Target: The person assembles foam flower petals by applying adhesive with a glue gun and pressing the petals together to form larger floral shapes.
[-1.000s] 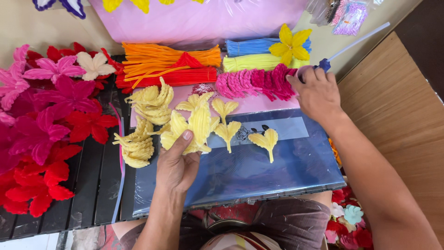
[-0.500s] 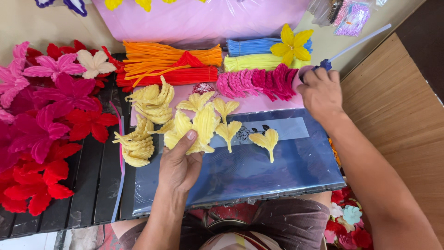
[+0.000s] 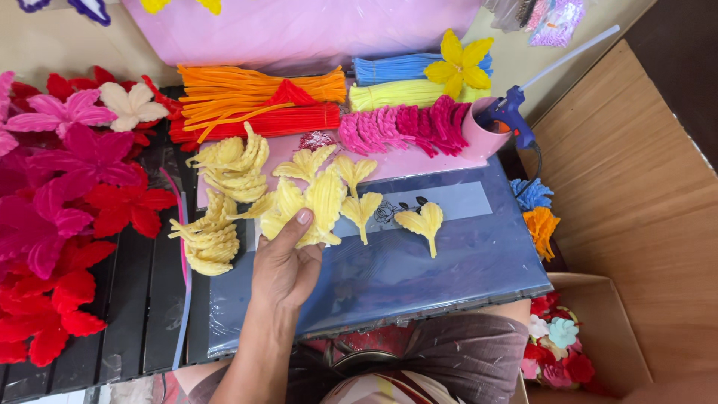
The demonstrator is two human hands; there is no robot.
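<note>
My left hand grips a cluster of yellow fuzzy-wire petals, thumb on top, over a blue plastic-wrapped board. Loose yellow petals lie just right of it: one beside the cluster, another farther right. Piles of curled yellow petals sit to the left of the hand. A blue glue gun stands in a pink cup at the back right. My right hand is out of sight.
Bundles of orange, red, blue and yellow-green fuzzy wire lie at the back, with pink petals. Red and pink flowers fill the left. A cardboard box of small flowers sits bottom right, next to a wooden surface.
My right hand has left the glue gun and cup and gone out of view. My left hand stays on the yellow petal cluster, barely shifted.
</note>
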